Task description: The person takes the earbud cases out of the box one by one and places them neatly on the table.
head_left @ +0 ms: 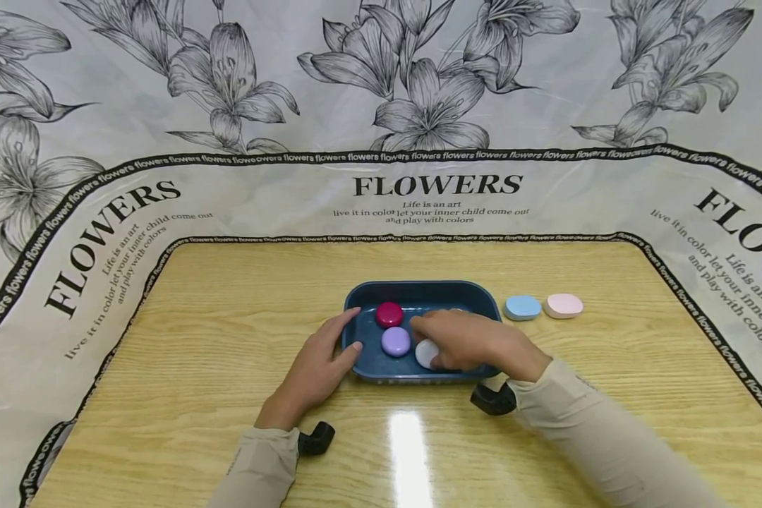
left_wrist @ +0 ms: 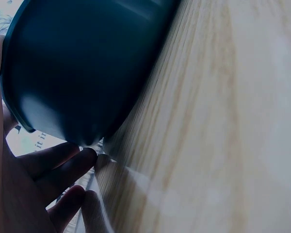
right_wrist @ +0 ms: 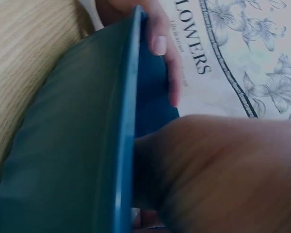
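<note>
One white disc (head_left: 425,354) is pinched by the right hand (head_left: 463,340); the left hand (head_left: 319,365) grips the tray (head_left: 419,291).

A table (head_left: 241,310) with a pale yellow wood-grain top carries everything, its surface reaching out on all sides of the dark blue tray (head_left: 413,291). The tray is oblong with rounded corners and sits upright on the wood. Just to the right of the tray, level with its far half, lies a light blue rounded piece (head_left: 523,307); farther right of the tray lies a pale pink one (head_left: 564,306). A white glare (head_left: 409,458) streaks the tabletop on the tray's near side
</note>
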Action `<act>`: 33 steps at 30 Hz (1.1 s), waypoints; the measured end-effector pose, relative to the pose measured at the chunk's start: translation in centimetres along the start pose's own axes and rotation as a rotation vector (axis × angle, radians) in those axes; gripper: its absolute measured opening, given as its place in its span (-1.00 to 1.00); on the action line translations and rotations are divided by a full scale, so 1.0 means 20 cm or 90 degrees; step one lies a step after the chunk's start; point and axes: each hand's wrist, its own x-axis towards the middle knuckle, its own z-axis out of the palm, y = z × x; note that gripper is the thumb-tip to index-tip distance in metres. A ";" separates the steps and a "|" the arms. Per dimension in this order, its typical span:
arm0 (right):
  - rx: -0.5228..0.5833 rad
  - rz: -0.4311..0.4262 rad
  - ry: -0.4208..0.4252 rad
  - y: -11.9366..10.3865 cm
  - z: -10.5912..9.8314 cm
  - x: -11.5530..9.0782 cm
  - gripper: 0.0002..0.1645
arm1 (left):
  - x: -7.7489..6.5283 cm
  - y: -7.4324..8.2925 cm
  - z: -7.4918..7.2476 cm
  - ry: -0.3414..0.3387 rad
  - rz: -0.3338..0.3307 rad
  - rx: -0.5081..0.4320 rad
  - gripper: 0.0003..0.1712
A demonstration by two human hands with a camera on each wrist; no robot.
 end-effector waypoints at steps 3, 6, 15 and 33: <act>0.021 -0.022 0.021 0.00 0.01 -0.01 -0.67 | 0.00 0.00 0.00 -0.003 -0.004 0.001 -0.35; 0.035 -0.027 0.040 0.01 0.02 -0.01 -0.68 | 0.00 0.00 0.00 -0.004 -0.004 0.000 -0.35; 0.063 -0.031 0.064 0.02 0.01 -0.03 -0.67 | -0.01 0.01 0.00 -0.002 -0.007 -0.002 -0.34; 0.145 -0.042 0.189 0.06 0.01 -0.08 -0.66 | 0.00 0.01 0.00 -0.004 -0.009 -0.004 -0.34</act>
